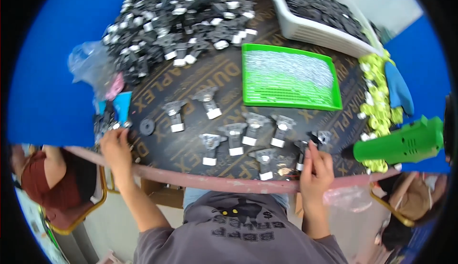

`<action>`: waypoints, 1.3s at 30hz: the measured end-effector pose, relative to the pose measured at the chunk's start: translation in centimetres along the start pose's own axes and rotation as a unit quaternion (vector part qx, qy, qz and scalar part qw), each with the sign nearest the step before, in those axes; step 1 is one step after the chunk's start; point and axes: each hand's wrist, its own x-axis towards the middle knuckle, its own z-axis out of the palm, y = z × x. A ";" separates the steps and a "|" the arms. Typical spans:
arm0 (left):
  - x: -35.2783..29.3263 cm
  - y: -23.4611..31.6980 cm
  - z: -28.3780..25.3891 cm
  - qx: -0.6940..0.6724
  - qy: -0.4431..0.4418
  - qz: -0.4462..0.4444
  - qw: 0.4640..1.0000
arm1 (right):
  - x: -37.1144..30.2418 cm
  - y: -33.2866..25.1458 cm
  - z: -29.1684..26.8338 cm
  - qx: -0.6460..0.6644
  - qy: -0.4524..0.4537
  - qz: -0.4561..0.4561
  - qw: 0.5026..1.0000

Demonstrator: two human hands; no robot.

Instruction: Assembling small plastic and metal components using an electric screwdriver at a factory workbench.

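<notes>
The dark part by your right hand lies near the close edge of the surface, its white end toward you and its long axis running roughly away from your body, leaning slightly. Your right thumb and fingers are drawn together at its upper side; whether they pinch it or only touch it, you cannot tell from here. The other laid-out parts sit apart from one another to its left, grey flanged heads pointing away and white ends toward you, probably turned alike so each can be got at the same way. Your left hand is at the small hardware pile on the left, fingers bent down; any piece between them is too small to make out. A black ring lies just beside it. Beyond the parts, the green tray holds thin silvery pieces, its walls presumably keeping them together. The green tool lies to your right, near the yellow-green pieces. Farthest out are the black-and-white heap and the white bin.
</notes>
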 end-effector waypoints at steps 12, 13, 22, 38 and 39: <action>-0.3 -0.6 0.2 -0.078 -0.019 -0.050 0.995 | -0.6 -0.1 -2.9 0.091 0.045 0.065 0.993; -0.2 -0.7 0.3 -0.088 -0.028 -0.060 0.994 | -0.8 0.0 -3.1 0.095 0.054 0.068 0.992; -0.2 -1.9 -0.3 -0.063 -0.013 -0.044 0.997 | 0.7 1.7 -2.4 0.019 -0.023 0.087 0.996; -0.1 2.1 -1.0 -0.080 -0.019 -0.004 0.997 | -0.9 1.6 -3.8 -0.008 -0.008 0.126 0.992; 0.3 3.0 -1.5 -0.095 -0.026 0.002 0.995 | -1.0 2.0 -3.7 0.006 0.005 0.111 0.994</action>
